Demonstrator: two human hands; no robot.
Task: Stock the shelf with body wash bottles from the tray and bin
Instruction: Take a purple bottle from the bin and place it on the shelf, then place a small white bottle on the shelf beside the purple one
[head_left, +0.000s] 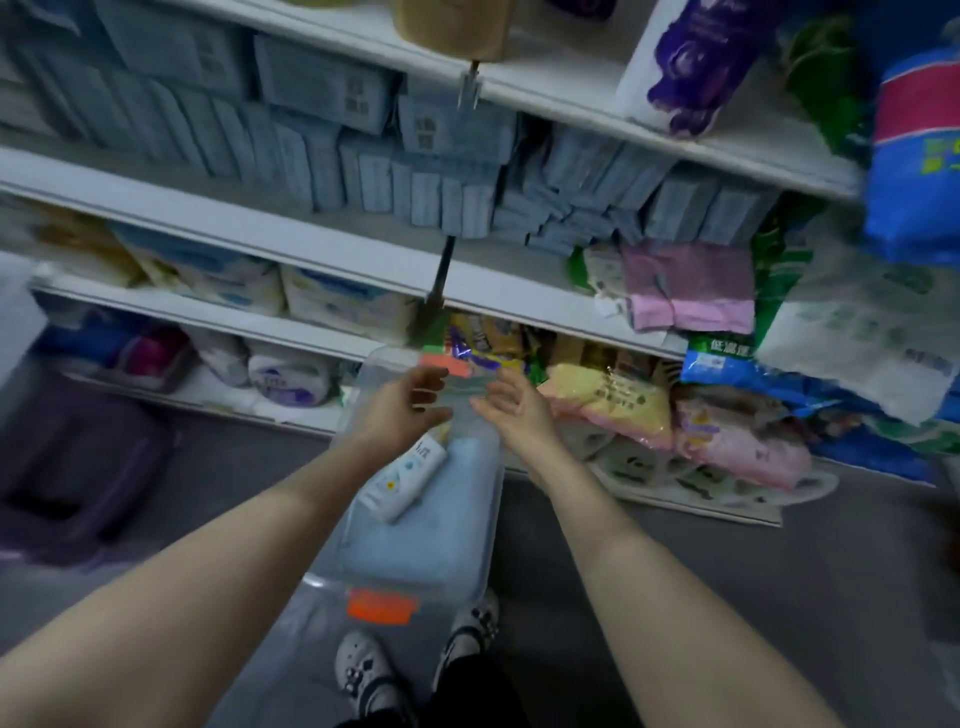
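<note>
Rows of white shelves (291, 244) across the far side, packed with blue packets (322, 166), soft pink and yellow bags (623, 405) on the lowest level to the right. Below them, on the grey floor (727, 571), a clear plastic bin (415, 540) with orange latches at both ends and a pale blue cloth in the bottom. On that cloth, one white body wash bottle (402, 480), lying on its side and tilted, its label facing up, its upper end hidden under the left wrist; smooth and rounded, likely slippery to lift by one end. Left hand (405, 408) over the far half of the bin, fingers loosely curled, nothing in its grasp. Right hand (514, 408) just beside it, fingers spread and relaxed, likewise holding nothing; the two near each other but not touching. No tray in sight. Judging by this: between pickups, reaching down for the bottle left in the bin. Next called for: a firm grasp round the middle of the bottle, then a lift to a free gap on a shelf, hard to find since every visible level looks crowded and blurred.
</note>
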